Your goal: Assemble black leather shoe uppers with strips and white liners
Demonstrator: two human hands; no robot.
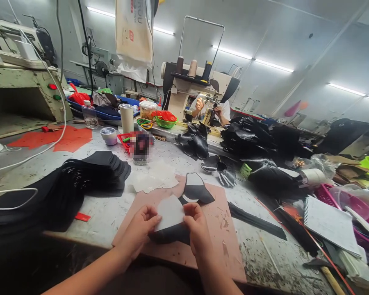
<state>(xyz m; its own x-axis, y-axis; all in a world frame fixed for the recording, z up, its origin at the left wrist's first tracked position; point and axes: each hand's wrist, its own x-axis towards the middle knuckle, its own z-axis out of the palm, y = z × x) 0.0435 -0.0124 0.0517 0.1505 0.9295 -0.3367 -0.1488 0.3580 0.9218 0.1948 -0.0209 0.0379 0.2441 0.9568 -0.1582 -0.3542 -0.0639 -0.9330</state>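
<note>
While held at two edges, the white piece (170,213) is over the pink board (217,233)

As I look down, my left hand (138,229) grips the left edge of the white piece between thumb and bent fingers, so this hand is nearly closed. My right hand (199,231) does the same at the right edge, with its fingers curled also. Between my two hands, the flat side of the white piece is turned to me. Just below it shows a black piece (172,235); I cannot tell if these two are joined.

Under them, the pink board lies on the table (101,215). Behind my hands, on the far part of this board, rests a black-and-white piece (199,192). To its left are white sheets (155,179), at the board's far edge. Left of the board lies a black stack (95,172), and on the right are black strips (258,221). Farther right is a notebook (329,225). Toward the back, a cup (126,119) stands near a bottle (89,116), and a co-worker's hand (199,105) is at a sewing machine (176,101).
</note>
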